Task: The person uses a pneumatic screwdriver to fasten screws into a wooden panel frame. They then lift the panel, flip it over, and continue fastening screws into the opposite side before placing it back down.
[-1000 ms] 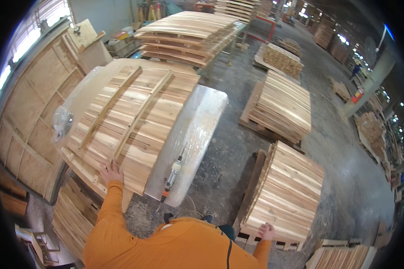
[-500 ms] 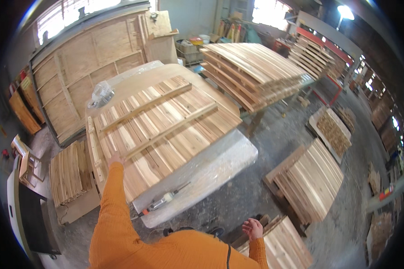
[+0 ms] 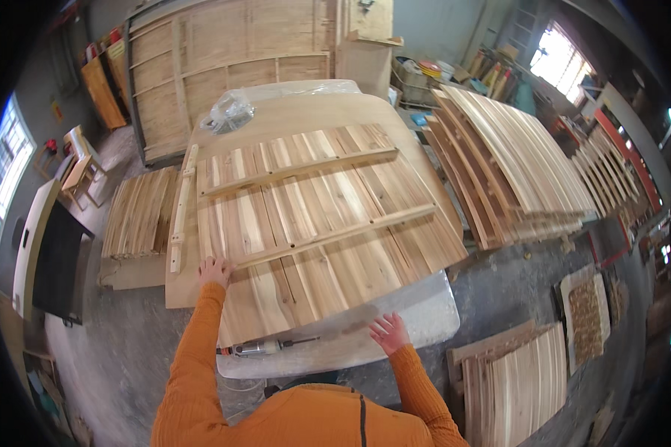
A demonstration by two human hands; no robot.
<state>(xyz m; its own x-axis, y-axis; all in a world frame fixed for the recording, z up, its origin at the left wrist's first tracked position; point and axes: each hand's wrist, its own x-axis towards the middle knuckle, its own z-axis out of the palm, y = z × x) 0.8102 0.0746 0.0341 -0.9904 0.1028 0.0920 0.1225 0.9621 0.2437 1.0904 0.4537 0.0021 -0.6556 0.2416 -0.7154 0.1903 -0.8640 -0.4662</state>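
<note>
Grey concrete floor [image 3: 142, 320] surrounds a bench [image 3: 432, 313] with a plastic-wrapped top; over it, on a brown board [image 3: 298, 112], a slatted wooden panel [image 3: 317, 279] lies under the fingers of the left hand [image 3: 214, 270], spreading ahead and right of them. Those fingers are extended, slightly apart, at the panel's left edge beside the nearer batten [image 3: 335, 237]; whether they hook underneath, I cannot tell. The right hand [image 3: 390, 333], well to their right, hovers with fingers spread, holding nothing. Contact at one side alone means a push could swivel the panel. A power driver [image 3: 257, 348], below and right of the left fingers, sits close by the near edge and could get knocked; its bit, pointing rightward, could scratch lowered right fingers. Dark gaps between planks might widen under one-sided lifting.
</note>
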